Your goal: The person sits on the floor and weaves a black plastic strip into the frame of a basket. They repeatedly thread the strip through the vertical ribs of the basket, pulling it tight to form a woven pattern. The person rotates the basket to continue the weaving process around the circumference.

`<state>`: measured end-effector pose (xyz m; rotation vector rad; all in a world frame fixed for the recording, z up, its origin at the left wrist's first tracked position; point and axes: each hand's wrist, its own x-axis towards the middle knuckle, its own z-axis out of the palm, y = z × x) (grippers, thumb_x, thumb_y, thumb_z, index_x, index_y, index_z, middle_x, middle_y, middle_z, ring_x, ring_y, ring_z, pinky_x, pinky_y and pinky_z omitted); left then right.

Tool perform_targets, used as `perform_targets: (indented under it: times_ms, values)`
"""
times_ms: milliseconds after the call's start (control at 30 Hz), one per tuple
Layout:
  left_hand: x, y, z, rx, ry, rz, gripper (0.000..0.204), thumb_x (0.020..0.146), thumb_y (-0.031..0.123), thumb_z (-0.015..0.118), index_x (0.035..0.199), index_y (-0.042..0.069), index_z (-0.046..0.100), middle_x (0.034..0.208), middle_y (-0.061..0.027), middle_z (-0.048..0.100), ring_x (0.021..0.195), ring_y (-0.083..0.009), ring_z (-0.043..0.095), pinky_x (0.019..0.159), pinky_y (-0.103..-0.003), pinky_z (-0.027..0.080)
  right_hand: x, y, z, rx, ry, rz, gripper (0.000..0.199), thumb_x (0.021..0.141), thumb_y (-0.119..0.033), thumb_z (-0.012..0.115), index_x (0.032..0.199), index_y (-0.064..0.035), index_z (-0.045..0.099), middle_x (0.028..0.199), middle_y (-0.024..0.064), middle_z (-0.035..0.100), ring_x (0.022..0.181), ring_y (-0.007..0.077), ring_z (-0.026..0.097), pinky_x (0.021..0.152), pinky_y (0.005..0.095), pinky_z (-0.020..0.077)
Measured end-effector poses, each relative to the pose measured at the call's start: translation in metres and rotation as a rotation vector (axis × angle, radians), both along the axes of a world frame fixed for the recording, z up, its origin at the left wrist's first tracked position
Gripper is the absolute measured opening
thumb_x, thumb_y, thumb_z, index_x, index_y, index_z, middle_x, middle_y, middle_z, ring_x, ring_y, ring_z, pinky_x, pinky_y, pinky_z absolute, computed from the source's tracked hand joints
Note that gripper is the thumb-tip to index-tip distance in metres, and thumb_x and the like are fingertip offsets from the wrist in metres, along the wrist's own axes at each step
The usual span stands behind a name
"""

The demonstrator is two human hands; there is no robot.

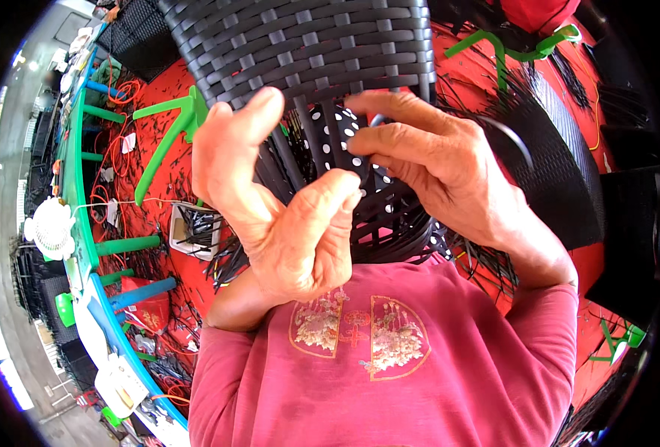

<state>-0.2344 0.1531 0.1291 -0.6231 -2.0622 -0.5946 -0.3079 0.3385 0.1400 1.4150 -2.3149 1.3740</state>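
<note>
A woven black plastic wicker panel (pixel 307 52) fills the top middle, its loose vertical strands hanging down toward me. My left hand (pixel 278 216) is raised just left of these strands, its thumb and fingers spread apart with nothing visible between them. At the panel's lower right edge, my right hand (pixel 456 160) has its fingers bent around a thin black plastic strip (pixel 520 141), whose glossy tail curves out behind the hand to the right. The exact grip is partly hidden by the fingers. Black cloth with white dots (pixel 330 138) shows behind the strands.
A curved black woven piece (pixel 542 164) stands at right. Green frame legs (pixel 162 141) rise at left, near a white box of strip offcuts (pixel 194 231). Black scraps litter the red floor covering (pixel 151 253). A white fan (pixel 50 227) is at far left.
</note>
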Motion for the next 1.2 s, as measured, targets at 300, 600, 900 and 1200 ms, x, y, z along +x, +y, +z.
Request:
perform_targets:
  times_ms: [300, 600, 900, 1200]
  values:
    - [-0.018, -0.021, -0.036, -0.115, 0.005, 0.357, 0.012, 0.081, 0.008, 0.066, 0.092, 0.005, 0.069, 0.142, -0.0258, 0.038, 0.131, -0.0434, 0.028, 0.109, -0.050, 0.020, 0.000, -0.018, 0.008, 0.108, 0.331, -0.217, 0.013, 0.072, 0.010, 0.059, 0.081, 0.0006, 0.058, 0.066, 0.0101, 0.058, 0.053, 0.0251, 0.060, 0.047, 0.0314, 0.0459]
    - [-0.030, -0.018, -0.043, -0.084, -0.003, 0.328, 0.015, 0.079, 0.010, 0.066, 0.093, 0.009, 0.070, 0.145, -0.0229, 0.035, 0.131, -0.0449, 0.025, 0.108, -0.050, 0.020, 0.004, -0.027, 0.018, 0.200, 0.423, -0.252, 0.016, 0.067, 0.009, 0.060, 0.079, -0.0012, 0.056, 0.065, 0.0102, 0.054, 0.052, 0.0297, 0.056, 0.048, 0.0359, 0.0444]
    - [-0.034, -0.008, -0.033, -0.147, -0.143, 0.401, 0.024, 0.072, 0.004, 0.067, 0.096, 0.007, 0.070, 0.149, -0.0225, 0.027, 0.134, -0.0456, 0.018, 0.108, -0.051, 0.017, -0.008, -0.028, 0.007, 0.239, 0.322, -0.175, 0.010, 0.075, 0.006, 0.062, 0.084, 0.0016, 0.060, 0.074, 0.0127, 0.059, 0.063, 0.0306, 0.060, 0.055, 0.0360, 0.0475]
    - [-0.006, -0.026, -0.028, 0.228, -0.079, 0.076, 0.008, 0.075, 0.001, 0.068, 0.080, -0.001, 0.063, 0.142, -0.0266, 0.031, 0.131, -0.0413, 0.032, 0.109, -0.052, 0.022, 0.002, -0.031, 0.010, -0.049, 0.229, -0.200, 0.016, 0.079, 0.003, 0.066, 0.095, 0.0017, 0.067, 0.102, 0.0146, 0.066, 0.086, 0.0241, 0.067, 0.071, 0.0300, 0.0534]
